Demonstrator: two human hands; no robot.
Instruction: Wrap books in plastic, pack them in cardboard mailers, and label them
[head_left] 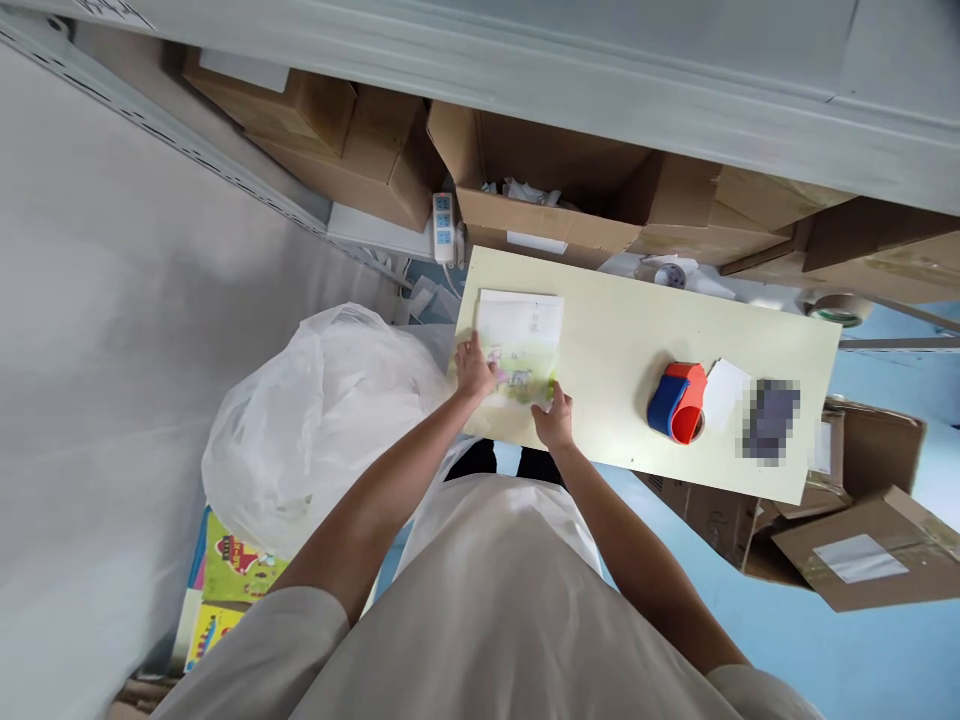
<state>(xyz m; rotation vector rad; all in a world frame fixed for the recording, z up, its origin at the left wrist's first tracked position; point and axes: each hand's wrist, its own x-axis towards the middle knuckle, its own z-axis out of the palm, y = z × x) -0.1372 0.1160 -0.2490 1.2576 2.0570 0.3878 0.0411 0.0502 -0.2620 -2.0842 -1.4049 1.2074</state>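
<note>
Left hand first: its fingers lie spread along the left edge of a thin rectangular paper book with a white and green illustrated cover, the thumb reaching inward over the printed face. Right hand sits at the lower right corner, forefinger up the side and thumb held apart from it, pointing left. From where I watch, I cannot tell whether either hand is pinching the paper or merely resting against it.

I have the book lying flat near the left end of a pale yellow rectangular tabletop, well apart from the red and blue tape dispenser. To my eye it should be light, bendy rather than stiff, with a cover that may be smooth enough to slide on the board. I can't make out its thickness, nor whether it is one book or several stacked.

For a hold, I'd favour both long sides, thumbs on top and fingertips underneath, so that the middle doesn't sag. A single corner would be a poor grip: the sheets could fan out or crease there. Gentle pressure ought to be plenty, since edges and corners look like the parts easiest to damage.
</note>
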